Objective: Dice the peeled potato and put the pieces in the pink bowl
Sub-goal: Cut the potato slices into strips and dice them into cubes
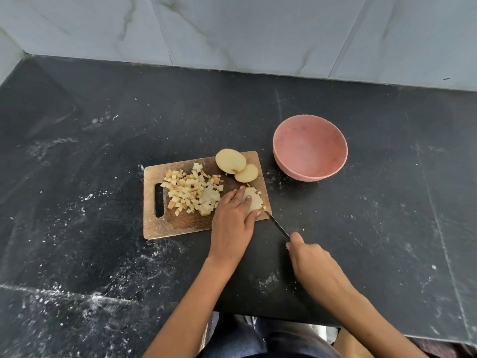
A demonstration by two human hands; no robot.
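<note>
Head view. Left hand (233, 218) presses a potato slice (254, 201) flat on the wooden cutting board (180, 224), fingers fairly straight on top of it. Right hand (308, 257) grips the knife (277, 224); blade tip meets the slice just right of the left fingertips. Diced pieces (192, 191) heaped left of the left hand. Two uncut slices (236, 164) beyond the fingers. Pink bowl (309, 148) further off to the right, nothing in it, on the dark counter (77, 177).
</note>
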